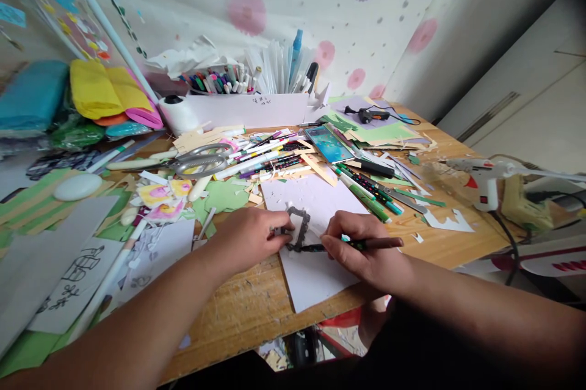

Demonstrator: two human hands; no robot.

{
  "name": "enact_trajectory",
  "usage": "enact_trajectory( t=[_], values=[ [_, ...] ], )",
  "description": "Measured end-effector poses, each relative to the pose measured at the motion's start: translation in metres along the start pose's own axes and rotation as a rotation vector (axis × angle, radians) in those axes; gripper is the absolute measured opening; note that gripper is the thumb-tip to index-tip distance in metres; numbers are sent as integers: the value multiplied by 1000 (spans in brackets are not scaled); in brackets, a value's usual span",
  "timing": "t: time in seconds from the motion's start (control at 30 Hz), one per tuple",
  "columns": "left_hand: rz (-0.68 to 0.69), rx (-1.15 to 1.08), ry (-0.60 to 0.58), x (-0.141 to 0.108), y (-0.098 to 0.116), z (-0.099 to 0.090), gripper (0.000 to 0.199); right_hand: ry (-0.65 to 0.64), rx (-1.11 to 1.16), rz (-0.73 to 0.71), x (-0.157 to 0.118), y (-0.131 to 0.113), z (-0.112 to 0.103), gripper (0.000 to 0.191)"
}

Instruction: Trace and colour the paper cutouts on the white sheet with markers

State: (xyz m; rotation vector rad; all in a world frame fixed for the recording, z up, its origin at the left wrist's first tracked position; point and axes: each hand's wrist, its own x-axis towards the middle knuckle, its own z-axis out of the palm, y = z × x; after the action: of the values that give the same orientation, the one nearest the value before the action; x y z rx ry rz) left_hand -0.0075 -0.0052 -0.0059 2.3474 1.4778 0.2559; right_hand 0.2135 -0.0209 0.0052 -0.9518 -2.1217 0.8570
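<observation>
Bearing handwriting too small to read: far white box; right hand grips dark pen, tip at black-edged piece on near white sheet; left hand pinches piece's left side

left hand: curled, palm down | right hand: pinched | forearms: bare, angled inward

Beneath the right hand, the flat white paper sheet looks smooth and matt. The slim black-and-brown pen in that hand looks like smooth plastic. Nearer the person than the left hand, the light-brown wooden tabletop is scuffed and worn. Beyond the left hand, the grey looped scissors handles have a metallic sheen; beyond the right, the rectangular blue-screened phone is glossy.
</observation>
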Motion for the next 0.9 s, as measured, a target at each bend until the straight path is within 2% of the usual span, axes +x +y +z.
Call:
enact_trajectory(
  t=[0.33, 0.9],
  values=[
    [-1, -18, -11, 1, -2, 1, 17, -12, -41, -97, 4, -7, 3, 19],
    [-10, 13, -6, -2, -1, -3, 18, -18, -75, -119, 5, -7, 7, 21]
  ],
)
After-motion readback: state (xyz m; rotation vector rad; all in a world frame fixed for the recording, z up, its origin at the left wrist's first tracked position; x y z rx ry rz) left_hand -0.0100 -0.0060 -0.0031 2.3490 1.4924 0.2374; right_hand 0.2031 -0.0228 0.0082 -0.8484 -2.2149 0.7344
